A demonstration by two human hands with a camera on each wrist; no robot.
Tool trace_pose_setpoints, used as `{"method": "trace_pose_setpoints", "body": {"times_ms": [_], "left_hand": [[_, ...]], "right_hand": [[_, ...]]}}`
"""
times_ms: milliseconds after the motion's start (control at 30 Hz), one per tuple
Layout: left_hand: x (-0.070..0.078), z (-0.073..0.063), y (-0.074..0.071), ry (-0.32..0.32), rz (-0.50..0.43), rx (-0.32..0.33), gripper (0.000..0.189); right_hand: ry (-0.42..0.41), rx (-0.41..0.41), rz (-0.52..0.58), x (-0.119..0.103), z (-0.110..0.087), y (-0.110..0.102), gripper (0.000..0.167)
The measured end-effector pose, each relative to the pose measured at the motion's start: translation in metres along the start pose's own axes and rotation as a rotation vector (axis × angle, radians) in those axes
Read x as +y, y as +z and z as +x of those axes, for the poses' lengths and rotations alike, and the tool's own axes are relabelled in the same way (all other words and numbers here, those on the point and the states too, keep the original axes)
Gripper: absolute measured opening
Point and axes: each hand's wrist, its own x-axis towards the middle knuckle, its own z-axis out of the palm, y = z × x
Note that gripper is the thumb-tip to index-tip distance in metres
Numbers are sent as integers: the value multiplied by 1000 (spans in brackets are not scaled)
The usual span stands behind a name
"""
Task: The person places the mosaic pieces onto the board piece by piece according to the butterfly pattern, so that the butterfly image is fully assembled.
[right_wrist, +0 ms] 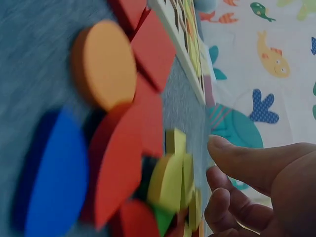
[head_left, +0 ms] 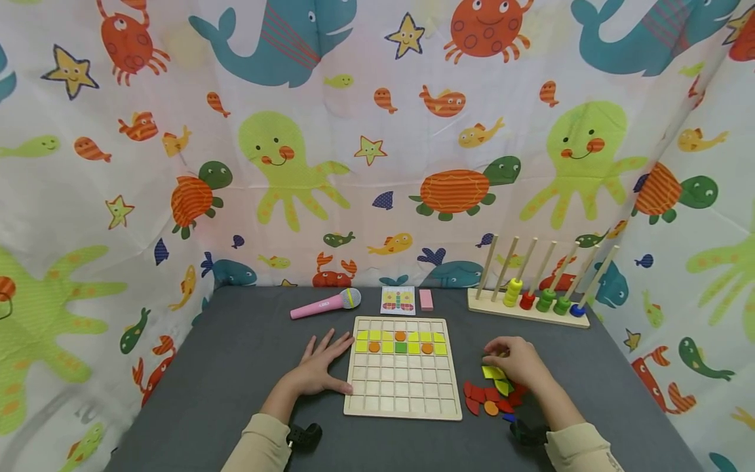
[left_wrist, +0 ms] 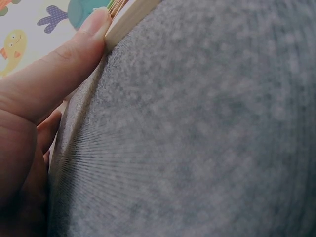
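A wooden grid board [head_left: 402, 389] lies on the dark table, its two upper filled rows holding yellow squares, several orange discs and a green square [head_left: 401, 347]. My left hand [head_left: 317, 368] rests at the board's left side with fingers spread, the thumb touching its edge. In the left wrist view that thumb [left_wrist: 64, 64] presses against the wooden rim. To the board's right, my right hand [head_left: 519, 362] hovers beside yellow pieces [head_left: 493, 373], fingers loosely bent. The right wrist view shows nothing between thumb and fingers. Nearby lie red pieces [head_left: 476, 394], an orange disc [right_wrist: 108, 64] and a blue piece [right_wrist: 59, 177].
Behind the board are a pink toy microphone [head_left: 326, 305], a pattern card [head_left: 398, 300] and a pink block [head_left: 426, 300]. A peg stand [head_left: 531, 309] with coloured beads stands at the back right. A sea-animal curtain [head_left: 377, 196] hangs around the table.
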Motion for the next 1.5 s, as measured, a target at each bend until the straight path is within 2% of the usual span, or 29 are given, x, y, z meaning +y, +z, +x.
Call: {"method": "trace_pose_setpoints", "body": {"times_ms": [167,533,767,900,1067,1267,1500], "left_hand": [[0,1,0,-2,-6,-2,115],[4,2,1,-19,10,-3,112],[5,4,0,-16,10,-6,113],[4,4,0,-18,16,-9,112],[1,3,1,-26,22,-7,112],[2,2,0,-18,12,-11,112],[-1,1,1,-16,24,-9,113]], "right_hand": [[-8,-30,-15,10,-10,-8,18],[46,-110,-33,27,-31,-18,32],[13,-182,-14,28,-33,-20,29],[-8,-174,25,14,-31,-21,28],[-31,-132,71,-18,-18,-13,29],[-44,-89,134,-57,2,9,22],[-85,-110,199,-94,20,43,11]]}}
